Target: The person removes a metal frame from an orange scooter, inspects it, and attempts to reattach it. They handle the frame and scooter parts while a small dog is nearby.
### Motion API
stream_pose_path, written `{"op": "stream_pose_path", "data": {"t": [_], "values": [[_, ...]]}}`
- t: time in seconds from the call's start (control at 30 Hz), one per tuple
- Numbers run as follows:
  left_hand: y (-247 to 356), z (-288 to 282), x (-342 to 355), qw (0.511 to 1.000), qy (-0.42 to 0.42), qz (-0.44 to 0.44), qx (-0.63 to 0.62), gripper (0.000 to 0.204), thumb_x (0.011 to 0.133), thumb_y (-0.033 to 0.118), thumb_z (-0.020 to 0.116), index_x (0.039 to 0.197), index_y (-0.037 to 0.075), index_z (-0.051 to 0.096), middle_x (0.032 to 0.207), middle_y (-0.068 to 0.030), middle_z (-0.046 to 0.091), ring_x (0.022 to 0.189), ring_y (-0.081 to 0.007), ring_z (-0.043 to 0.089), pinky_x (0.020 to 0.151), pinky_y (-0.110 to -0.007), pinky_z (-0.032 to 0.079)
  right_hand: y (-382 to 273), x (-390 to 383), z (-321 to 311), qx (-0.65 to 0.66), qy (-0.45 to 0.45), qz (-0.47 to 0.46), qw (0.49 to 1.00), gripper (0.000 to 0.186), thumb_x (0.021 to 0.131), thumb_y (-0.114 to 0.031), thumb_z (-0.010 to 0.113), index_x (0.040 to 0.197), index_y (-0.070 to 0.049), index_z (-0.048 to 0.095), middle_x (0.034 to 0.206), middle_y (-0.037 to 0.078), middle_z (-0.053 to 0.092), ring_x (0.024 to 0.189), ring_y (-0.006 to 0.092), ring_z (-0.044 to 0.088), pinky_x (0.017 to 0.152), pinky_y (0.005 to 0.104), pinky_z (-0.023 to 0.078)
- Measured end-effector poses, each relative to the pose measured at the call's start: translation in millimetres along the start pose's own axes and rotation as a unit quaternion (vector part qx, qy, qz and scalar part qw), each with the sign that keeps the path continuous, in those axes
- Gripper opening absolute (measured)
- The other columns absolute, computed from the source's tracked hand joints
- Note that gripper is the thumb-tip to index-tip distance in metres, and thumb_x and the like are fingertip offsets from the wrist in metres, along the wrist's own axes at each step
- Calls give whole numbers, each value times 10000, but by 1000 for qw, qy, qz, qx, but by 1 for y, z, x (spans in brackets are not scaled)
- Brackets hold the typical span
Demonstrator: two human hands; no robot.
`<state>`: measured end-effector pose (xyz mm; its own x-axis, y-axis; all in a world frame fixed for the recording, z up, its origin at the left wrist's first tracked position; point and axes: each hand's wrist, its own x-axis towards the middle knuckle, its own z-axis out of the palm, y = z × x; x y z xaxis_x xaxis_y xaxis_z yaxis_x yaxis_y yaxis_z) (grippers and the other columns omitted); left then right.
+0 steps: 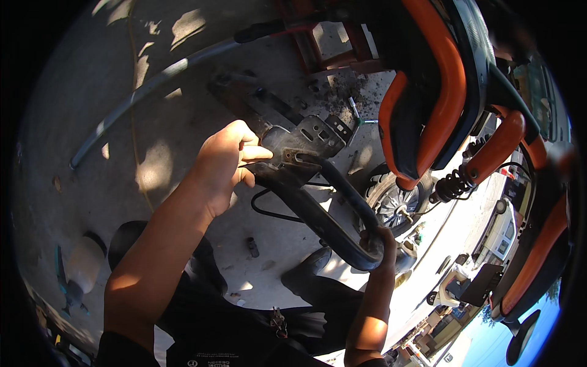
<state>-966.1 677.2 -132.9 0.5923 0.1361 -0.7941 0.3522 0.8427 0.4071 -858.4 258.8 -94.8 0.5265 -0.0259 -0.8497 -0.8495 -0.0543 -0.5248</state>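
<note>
Black tube bracket (318, 202) (2-handed grip)

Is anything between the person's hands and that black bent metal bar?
Nothing visible. The left hand already grips the black bar at its bracket plate, and the right hand holds its curved lower end.

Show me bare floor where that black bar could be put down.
Bare concrete floor lies left of the left hand, between the grey hose and the white jug. Crowded on the right: black bar, right hand, wheel and orange scooter.
</note>
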Motion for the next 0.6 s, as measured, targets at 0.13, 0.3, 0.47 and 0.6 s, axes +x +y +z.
{"op": "stream_pose_path", "data": {"t": [0.13,0.3,0.47,0.6], "values": [[-2,0,0,1000,-6,2,-11,136,958,238,541,923,107,547,1003,-76,571,1134,-326,683,615,-403,447,-1,1,2,5,35,8,999,313,966,-247,560,1149,2,602,810,152,692,557,253,660,473,342,555],[-4,-1,3,1000,-10,4,-12,128,943,233,546,899,114,535,996,-73,567,1119,-313,674,636,-410,442,-2,0,4,1,29,3,1000,308,962,-248,567,1135,4,605,794,154,684,553,259,656,473,344,555],[-5,0,2,1000,-13,12,-19,120,924,230,548,884,119,530,977,-59,561,1088,-303,667,649,-408,441,0,1,4,17,17,5,1000,305,962,-252,570,1139,-5,601,794,158,683,556,263,657,475,353,558],[-3,1,0,999,-13,11,-28,124,921,228,551,865,120,525,965,-59,556,1079,-303,667,640,-399,433,0,1,6,21,25,8,999,298,964,-248,563,1149,-18,598,792,163,683,554,265,655,477,361,558]]}}
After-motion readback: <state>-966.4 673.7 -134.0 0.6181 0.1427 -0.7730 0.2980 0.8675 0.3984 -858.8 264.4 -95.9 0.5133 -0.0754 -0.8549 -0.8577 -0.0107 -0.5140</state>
